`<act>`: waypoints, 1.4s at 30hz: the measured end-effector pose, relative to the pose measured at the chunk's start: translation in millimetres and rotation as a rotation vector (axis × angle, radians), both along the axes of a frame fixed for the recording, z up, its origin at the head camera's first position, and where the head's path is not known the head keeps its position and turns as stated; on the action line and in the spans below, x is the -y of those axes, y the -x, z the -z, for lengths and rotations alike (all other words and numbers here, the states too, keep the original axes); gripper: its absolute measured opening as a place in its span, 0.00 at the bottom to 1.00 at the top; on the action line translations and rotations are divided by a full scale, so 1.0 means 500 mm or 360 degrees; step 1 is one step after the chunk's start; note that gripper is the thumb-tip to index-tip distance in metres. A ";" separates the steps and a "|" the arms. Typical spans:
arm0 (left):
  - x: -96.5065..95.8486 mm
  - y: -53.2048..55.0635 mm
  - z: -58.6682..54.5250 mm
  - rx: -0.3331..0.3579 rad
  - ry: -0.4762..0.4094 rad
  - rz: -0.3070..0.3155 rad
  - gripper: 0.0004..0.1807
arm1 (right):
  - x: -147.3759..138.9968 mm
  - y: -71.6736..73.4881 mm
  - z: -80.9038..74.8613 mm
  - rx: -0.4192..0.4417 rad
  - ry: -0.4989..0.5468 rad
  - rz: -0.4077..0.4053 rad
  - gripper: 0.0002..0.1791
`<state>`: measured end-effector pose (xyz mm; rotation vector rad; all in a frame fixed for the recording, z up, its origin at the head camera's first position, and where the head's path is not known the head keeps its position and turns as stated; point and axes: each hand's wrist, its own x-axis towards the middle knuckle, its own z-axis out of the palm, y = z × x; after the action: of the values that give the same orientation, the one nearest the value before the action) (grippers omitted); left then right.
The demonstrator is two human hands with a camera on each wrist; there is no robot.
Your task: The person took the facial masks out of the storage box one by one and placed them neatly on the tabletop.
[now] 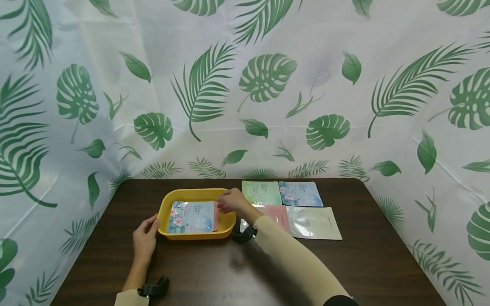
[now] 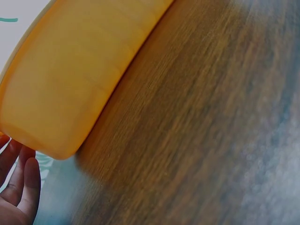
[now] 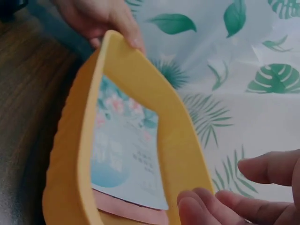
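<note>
A yellow plastic basket (image 1: pixel 197 236) stands on the table. Inside it lies a pale blue, flower-printed sachet (image 1: pixel 191 216) like a sheet-mask packet, on top of a pink sachet (image 3: pixel 129 214) whose edge shows. My left hand (image 1: pixel 145 238) holds the basket's left end by the rim; in the left wrist view its fingers (image 2: pixel 14 161) meet the basket's corner. Over the basket's right end hovers my right hand (image 1: pixel 232 202), fingers loosely bent and nothing between them. In the right wrist view its thumb and fingers are apart, near the rim.
Right of the basket, flat sachets lie in two rows: green (image 1: pixel 261 192) and blue (image 1: pixel 301 194) behind, pink (image 1: pixel 276 214) and cream (image 1: pixel 314 222) in front. My right forearm partly covers the front row. A leaf-patterned cloth (image 1: pixel 268 140) hangs behind the dark wooden table (image 1: pixel 199 272).
</note>
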<state>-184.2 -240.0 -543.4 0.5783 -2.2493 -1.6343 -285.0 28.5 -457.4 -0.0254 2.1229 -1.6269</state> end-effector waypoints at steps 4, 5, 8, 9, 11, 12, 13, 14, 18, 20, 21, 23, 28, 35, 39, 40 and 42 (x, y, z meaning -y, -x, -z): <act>0.001 0.001 -0.002 -0.0037 -0.0003 -0.0006 0.25 | 0.018 0.000 0.007 0.0019 -0.0072 0.0046 0.18; 0.002 0.002 -0.001 -0.0044 -0.0002 -0.0005 0.25 | 0.022 0.000 0.010 0.0024 -0.0092 0.0057 0.18; 0.001 0.002 -0.001 -0.0034 -0.0004 0.0004 0.26 | 0.033 0.000 0.024 0.0054 -0.0135 0.0067 0.16; 0.001 0.002 -0.001 -0.0031 -0.0004 0.0005 0.26 | 0.036 0.000 0.028 0.0064 -0.0144 0.0067 0.15; 0.001 0.001 -0.001 -0.0028 -0.0002 0.0008 0.26 | 0.042 -0.003 0.034 0.0070 -0.0156 0.0064 0.12; 0.000 0.000 -0.001 -0.0026 -0.0002 0.0010 0.26 | 0.045 -0.005 0.035 0.0071 -0.0165 0.0065 0.11; 0.000 0.000 0.000 -0.0027 -0.0003 0.0014 0.26 | 0.048 -0.007 0.035 0.0068 -0.0173 0.0069 0.11; -0.001 0.000 0.000 -0.0030 -0.0003 0.0015 0.26 | 0.051 -0.009 0.036 0.0057 -0.0198 0.0072 0.11; -0.003 -0.002 0.000 -0.0041 -0.0001 0.0014 0.25 | 0.067 -0.013 0.037 -0.0001 -0.0359 0.0061 0.12; -0.004 -0.003 0.001 -0.0047 -0.0001 0.0010 0.25 | 0.074 -0.013 0.038 -0.0038 -0.0482 0.0017 0.13; -0.004 -0.003 0.001 -0.0048 0.0001 0.0007 0.25 | 0.078 -0.013 0.038 -0.0044 -0.0538 -0.0005 0.13; -0.003 -0.002 0.002 -0.0051 0.0005 0.0004 0.25 | 0.083 -0.013 0.038 -0.0054 -0.0632 -0.0051 0.14; -0.001 0.001 0.003 -0.0056 0.0007 0.0000 0.26 | 0.089 -0.016 0.046 -0.0141 -0.0827 -0.0149 0.16; -0.001 0.003 0.000 -0.0058 0.0001 0.0005 0.25 | 0.100 -0.016 0.057 -0.0228 -0.0931 -0.0136 0.14; -0.001 0.001 -0.001 -0.0034 0.0012 0.0005 0.25 | 0.107 -0.017 0.063 -0.0210 -0.0888 -0.0102 0.12; -0.001 0.001 -0.002 -0.0029 0.0016 0.0004 0.25 | 0.109 -0.017 0.065 -0.0209 -0.0874 -0.0090 0.11; -0.002 -0.001 -0.003 -0.0017 0.0021 0.0001 0.25 | 0.111 -0.019 0.067 -0.0209 -0.0844 -0.0064 0.10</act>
<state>-183.9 -239.1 -542.1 0.5641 -2.2514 -1.6177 -275.8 -27.0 -490.8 -0.0056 2.5705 -1.0200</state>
